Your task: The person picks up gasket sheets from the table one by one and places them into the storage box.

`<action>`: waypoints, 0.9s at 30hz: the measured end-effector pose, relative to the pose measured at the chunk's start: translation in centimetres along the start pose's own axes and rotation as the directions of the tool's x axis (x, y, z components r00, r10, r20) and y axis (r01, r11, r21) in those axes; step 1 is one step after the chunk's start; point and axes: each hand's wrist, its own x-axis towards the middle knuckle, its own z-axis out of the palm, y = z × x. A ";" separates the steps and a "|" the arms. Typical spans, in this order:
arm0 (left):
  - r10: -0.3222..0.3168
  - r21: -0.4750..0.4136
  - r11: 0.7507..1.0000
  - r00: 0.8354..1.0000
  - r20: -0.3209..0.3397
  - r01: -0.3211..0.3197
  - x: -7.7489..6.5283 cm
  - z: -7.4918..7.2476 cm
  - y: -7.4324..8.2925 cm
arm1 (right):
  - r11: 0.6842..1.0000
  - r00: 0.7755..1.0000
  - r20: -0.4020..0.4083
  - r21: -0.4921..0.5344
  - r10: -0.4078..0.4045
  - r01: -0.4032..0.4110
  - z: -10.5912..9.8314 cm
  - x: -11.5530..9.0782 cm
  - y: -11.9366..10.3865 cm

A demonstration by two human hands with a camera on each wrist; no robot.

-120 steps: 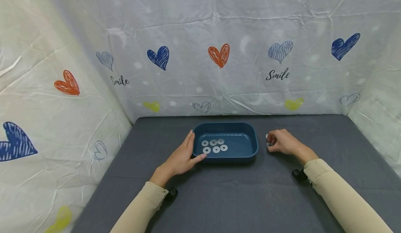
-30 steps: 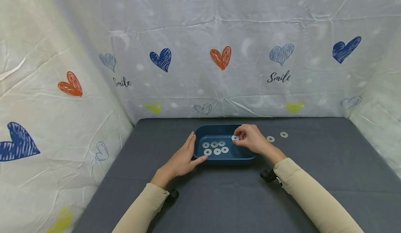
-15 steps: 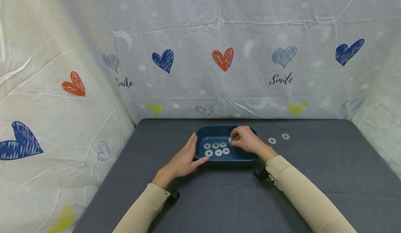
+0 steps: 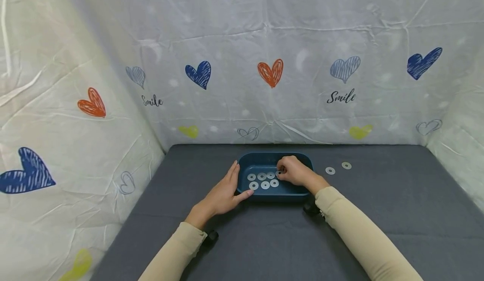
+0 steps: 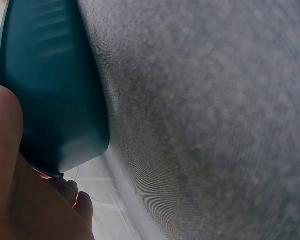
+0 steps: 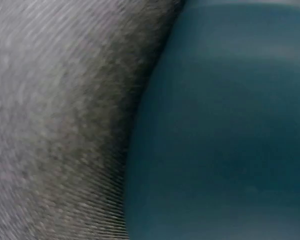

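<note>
A dark blue tray (image 4: 283, 197) stands on the grey-covered table. Inside, on its left part, flat metal washers (image 4: 262, 185) lie in two rows. My right hand (image 4: 296, 171) is over the tray's floor and pinches another washer (image 4: 277, 174) between curled fingers and thumb, beside the back row. That washer is partly hidden by the fingertips. At the tray's left end, my left hand (image 4: 222, 195) rests with straight fingers along the side and the thumb on the front edge. The left wrist view shows the tray's outer wall (image 5: 55, 100) against this hand; no right fingers appear in the right wrist view.
Two more washers lie on the table right of the tray, a nearer one (image 4: 327, 170) and a farther one (image 4: 343, 165). A pale cloth with printed hearts (image 4: 270, 73) hangs behind the table and along both sides.
From the table right of the tray, my right hand has carried a washer leftward into the tray, then lowered it toward the back row. My left hand has stayed at the tray's left end.
</note>
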 end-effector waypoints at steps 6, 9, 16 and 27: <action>-0.002 0.001 1.000 1.000 0.008 0.002 0.0 0.2 0.2 | 0.998 1.000 -0.011 -0.051 -0.028 0.027 0.4 -0.4 0.3; -0.002 -0.001 1.000 1.000 0.008 0.002 0.1 0.3 0.4 | 0.997 0.999 -0.016 -0.065 -0.031 0.030 0.4 -0.6 0.4; 0.010 -0.002 1.000 1.000 0.017 -0.010 0.0 0.5 0.3 | 0.998 0.999 0.034 -0.067 0.000 0.002 -0.2 -1.4 -0.3; 0.025 -0.003 1.000 1.000 0.002 -0.025 0.0 0.0 0.1 | 0.998 0.999 0.037 -0.070 0.004 -0.001 -2.8 -4.6 -2.6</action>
